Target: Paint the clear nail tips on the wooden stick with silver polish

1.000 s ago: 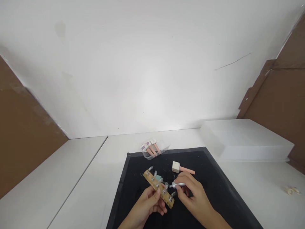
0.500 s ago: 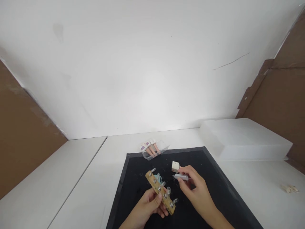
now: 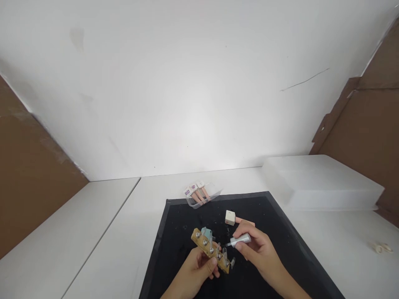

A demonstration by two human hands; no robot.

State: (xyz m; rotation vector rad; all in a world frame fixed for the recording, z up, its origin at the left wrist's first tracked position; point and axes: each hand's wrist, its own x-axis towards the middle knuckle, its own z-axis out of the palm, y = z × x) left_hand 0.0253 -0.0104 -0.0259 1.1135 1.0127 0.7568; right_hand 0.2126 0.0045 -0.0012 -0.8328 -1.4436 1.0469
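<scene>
My left hand (image 3: pixel 196 272) grips a small wooden strip (image 3: pixel 211 250) that carries a row of clear nail tips on metal studs, held just above a black mat (image 3: pixel 174 232). My right hand (image 3: pixel 258 251) pinches a silver-capped polish brush (image 3: pixel 240 240), its tip pointing left at the nail tips near the strip's right end. A cream square polish bottle (image 3: pixel 230 217) stands on the mat just beyond my right hand, with a pink piece (image 3: pixel 241 220) lying beside it. Something teal (image 3: pixel 205 231) shows behind the strip.
A clear tray with three pink polish bottles (image 3: pixel 197 192) sits at the mat's far edge. A white lidded box (image 3: pixel 321 182) stands to the right on the white table (image 3: pixel 102 245). Small pale rings (image 3: pixel 382 248) lie far right. Brown board panels flank both sides.
My right hand lifted the brush away toward the bottle half a second ago, then brought it back down to the strip. The left hand tilted the strip slightly.
</scene>
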